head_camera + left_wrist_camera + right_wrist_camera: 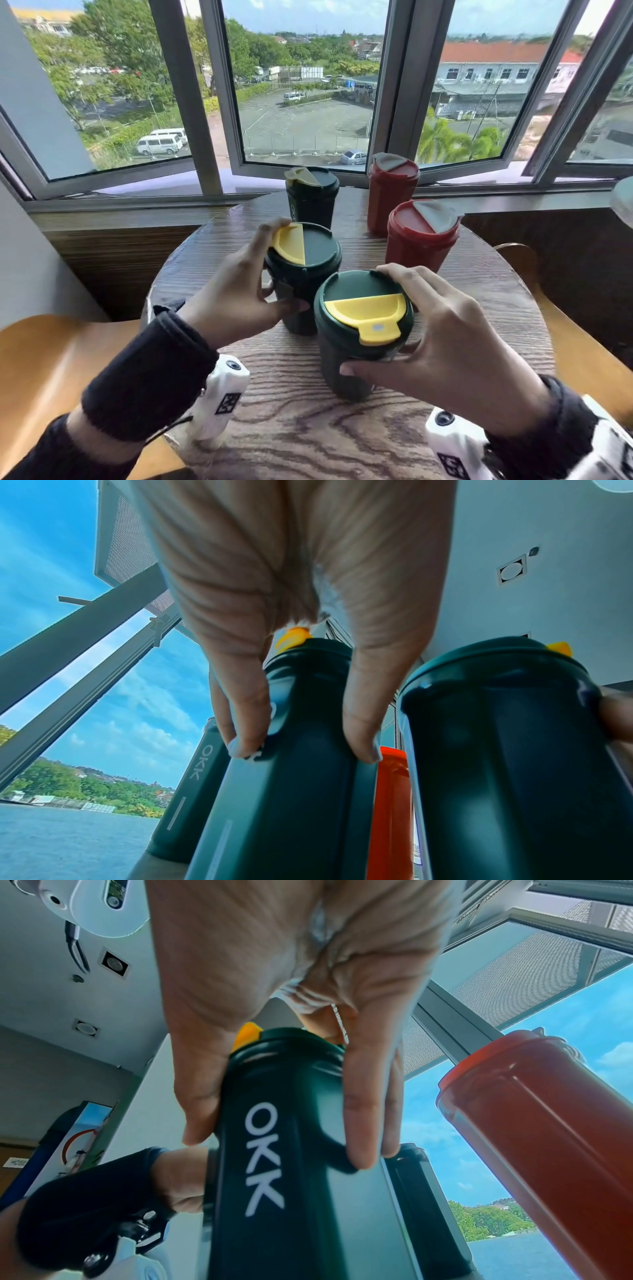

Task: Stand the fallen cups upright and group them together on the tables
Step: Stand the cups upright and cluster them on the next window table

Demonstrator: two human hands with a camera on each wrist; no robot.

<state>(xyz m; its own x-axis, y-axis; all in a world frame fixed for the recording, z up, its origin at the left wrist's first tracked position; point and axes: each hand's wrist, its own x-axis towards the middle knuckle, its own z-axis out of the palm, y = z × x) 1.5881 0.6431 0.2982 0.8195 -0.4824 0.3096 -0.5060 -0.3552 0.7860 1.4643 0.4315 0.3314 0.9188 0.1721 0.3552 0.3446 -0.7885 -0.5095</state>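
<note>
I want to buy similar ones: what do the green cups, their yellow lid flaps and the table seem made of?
Green cups: probably hard plastic, satin, with soft highlights and moulded ridges.
Yellow lid flaps: likely matte plastic, evenly coloured.
Table: wood or wood-look laminate, dark with raised grain lines; which one is unclear.

cup bases [281, 831] cropped, far cup's [310, 202] lettering half-hidden

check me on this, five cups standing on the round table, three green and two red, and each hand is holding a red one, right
Not quite. Both hands hold green cups, not red. In the head view the left hand grips the green cup behind, and the right hand grips the nearest green cup. The two red cups stand untouched. The rest is right: five upright, three green, two red.
</note>
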